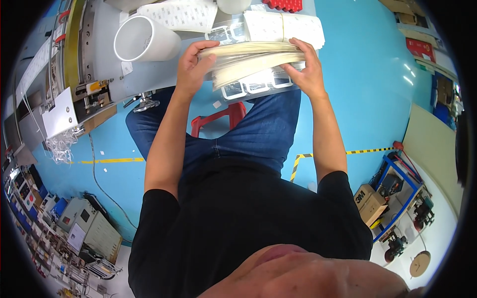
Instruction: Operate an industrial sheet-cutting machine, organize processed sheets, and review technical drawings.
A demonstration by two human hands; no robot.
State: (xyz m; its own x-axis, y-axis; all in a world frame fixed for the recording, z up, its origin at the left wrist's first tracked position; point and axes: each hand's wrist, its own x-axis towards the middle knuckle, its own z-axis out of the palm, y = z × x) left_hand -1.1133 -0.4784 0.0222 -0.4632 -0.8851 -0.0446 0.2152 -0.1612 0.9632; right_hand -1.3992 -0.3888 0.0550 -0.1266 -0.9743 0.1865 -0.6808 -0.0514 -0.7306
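Observation:
Between my two hands is a thick stack of cream-coloured sheets point(253, 60), held up over the near edge of the table and fanned apart along the side facing me. My left hand point(193, 64) grips the stack's left end, thumb on the near side and fingers over the far edge. At the right end my right hand point(307, 67) pinches it the same way. Under the stack, clear sheets with white rounded frames point(258, 85) lie partly hidden. Just beyond it rests a banded bundle of white printed sheets point(283, 29).
A white cylindrical tub point(146, 39) lies left of my left hand, near more printed sheets point(181, 15). A red ridged piece point(283, 5) is at the far edge. Machine rails point(84, 44) stand at the left. A red stool point(218, 119) is beneath me.

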